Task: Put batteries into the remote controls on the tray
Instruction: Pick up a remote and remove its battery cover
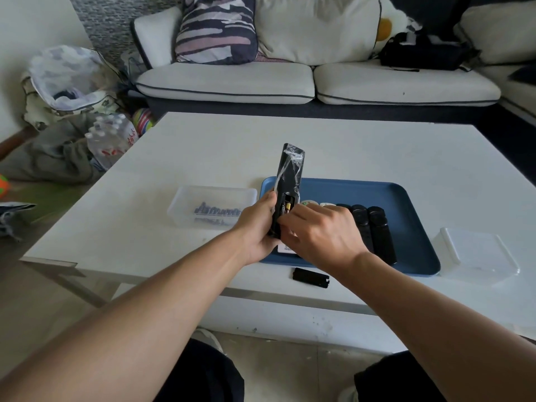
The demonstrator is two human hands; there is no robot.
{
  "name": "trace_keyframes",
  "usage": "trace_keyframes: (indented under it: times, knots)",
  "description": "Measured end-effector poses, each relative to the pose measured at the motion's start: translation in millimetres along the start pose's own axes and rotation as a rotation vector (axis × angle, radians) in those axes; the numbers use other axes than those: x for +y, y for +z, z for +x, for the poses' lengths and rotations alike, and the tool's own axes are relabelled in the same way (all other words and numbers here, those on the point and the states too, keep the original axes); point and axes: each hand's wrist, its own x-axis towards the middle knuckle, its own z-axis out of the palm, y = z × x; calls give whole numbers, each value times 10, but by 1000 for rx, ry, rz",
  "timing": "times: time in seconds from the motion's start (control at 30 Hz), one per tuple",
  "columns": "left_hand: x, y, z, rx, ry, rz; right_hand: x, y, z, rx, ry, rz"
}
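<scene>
The left hand (258,227) grips a black remote (285,187) held upright over the tray (406,216). Its back is open and one battery (287,208) sits in the bay. The right hand (322,230) pinches at that bay; what it grips is hidden. The cover (310,277) lies on the worktop (203,146), so closing remains. More remotes (377,230) wait on the tray, and batteries fill the box (213,206).

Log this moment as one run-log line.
left hand: grips black remote | right hand: at battery in open compartment | battery cover: on table, off
</scene>
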Motion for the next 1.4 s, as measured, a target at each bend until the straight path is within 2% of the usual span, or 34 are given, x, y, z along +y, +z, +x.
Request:
trace_keyframes:
  times: [0.3,0.57,0.7,0.77,0.83,0.93,1.07,1.17,1.23,1.3,1.4]
  knots:
    - [12,-13,-16,-12,-11,0,-35,19,10,-33,10,29]
    - [60,-83,0,-34,-42,70,91,-14,56,-143,-126,152]
    - [40,-90,-13,-29,-65,111,152,39,33,-124,-188,118]
    - [34,-89,-12,-36,-59,110,151,43,33,-98,-158,139]
    - [37,-99,3,-46,-29,106,135,-18,68,-34,-22,228]
    - [42,-124,24,-101,69,122,137,-246,186,72,393,469]
    - [60,-122,8,-166,128,48,272,-382,329,83,1104,1050]
    - [77,-115,45,-157,170,3,340,-369,357,77,1501,1500]
    - [85,-103,47,-155,193,19,306,-355,340,-12,1648,1601]
    - [86,-94,42,-154,201,33,235,-329,332,-106,1683,1573]
    - [55,-94,91,-125,232,57,127,-286,328,-261,1498,1321]
